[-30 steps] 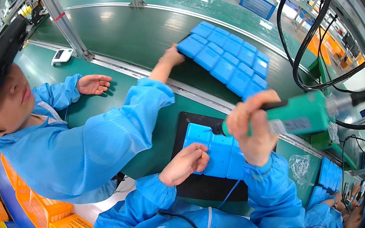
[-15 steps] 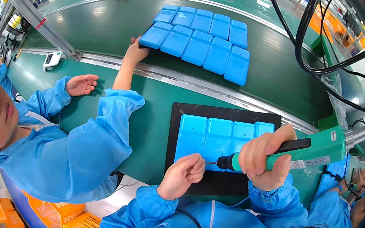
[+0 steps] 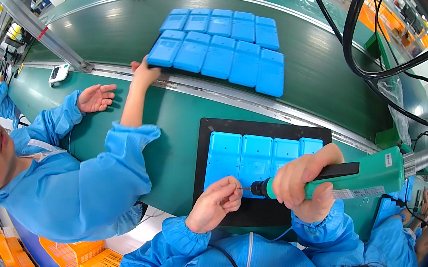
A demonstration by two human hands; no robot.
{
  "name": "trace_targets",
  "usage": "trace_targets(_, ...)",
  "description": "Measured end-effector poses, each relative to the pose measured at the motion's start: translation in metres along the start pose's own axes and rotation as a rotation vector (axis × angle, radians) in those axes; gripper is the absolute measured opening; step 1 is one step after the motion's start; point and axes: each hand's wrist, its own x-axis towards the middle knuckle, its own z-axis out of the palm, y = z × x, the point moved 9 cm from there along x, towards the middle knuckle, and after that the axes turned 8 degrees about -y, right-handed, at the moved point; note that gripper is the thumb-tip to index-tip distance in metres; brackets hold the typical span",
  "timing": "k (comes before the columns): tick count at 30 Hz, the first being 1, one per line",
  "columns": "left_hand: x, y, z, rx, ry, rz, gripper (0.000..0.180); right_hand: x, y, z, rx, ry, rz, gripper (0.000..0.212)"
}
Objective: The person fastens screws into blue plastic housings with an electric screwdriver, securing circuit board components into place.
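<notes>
My right hand (image 3: 305,180) is wrapped round a green electric screwdriver (image 3: 371,173), which lies nearly level with its bit pointing left. My left hand (image 3: 216,201) is closed in a pinch at the bit's tip; whatever sits between the fingertips is too small to make out. Beneath both hands, a row of several blue plastic cases (image 3: 224,156) with small holes lies on a black mat (image 3: 201,169). My right hand and the screwdriver cover part of the cases on the right.
Beyond the metal rail, several more blue cases (image 3: 218,58) lie in two rows on a green conveyor belt (image 3: 323,83). A co-worker's hand (image 3: 145,75) touches their near left corner. Black cables (image 3: 352,49) hang at upper right. A small white device (image 3: 59,74) stands at far left.
The two rows of blue cases on the belt have shifted left, and the co-worker's hand with them. My hands and the screwdriver have barely moved.
</notes>
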Motion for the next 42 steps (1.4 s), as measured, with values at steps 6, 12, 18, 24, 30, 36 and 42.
trace_targets(6, 0.0, -0.002, 0.002, 0.014, 0.0, -0.003, 0.021, 0.003, 0.002, 0.006, -0.177, -0.1, -0.018, 0.034)
trace_targets(12, 0.0, -0.007, 0.004, 0.0, -0.082, 0.002, 0.026, -0.003, 0.003, 0.001, 0.015, -0.008, -0.011, 0.032)
trace_targets(18, -0.001, -0.01, 0.004, -0.003, -0.105, -0.044, 0.032, 0.001, -0.004, 0.011, -0.161, -0.11, -0.068, 0.034)
trace_targets(24, -0.006, -0.015, 0.012, -0.21, -0.197, -0.085, 0.028, -0.003, 0.004, -0.001, -0.027, -0.011, -0.024, 0.031)
trace_targets(30, -0.02, -0.019, 0.003, -0.068, -0.07, -0.171, 0.037, 0.007, 0.02, -0.022, -0.191, 0.029, -0.053, 0.031)
trace_targets(36, -0.029, -0.014, -0.014, 0.01, 0.12, -0.189, 0.034, 0.01, 0.036, -0.021, -0.269, 0.001, -0.04, 0.031)
trace_targets(42, -0.033, -0.009, -0.026, 0.046, 0.068, -0.148, 0.029, 0.006, 0.042, -0.02, -0.33, -0.02, -0.002, 0.03)
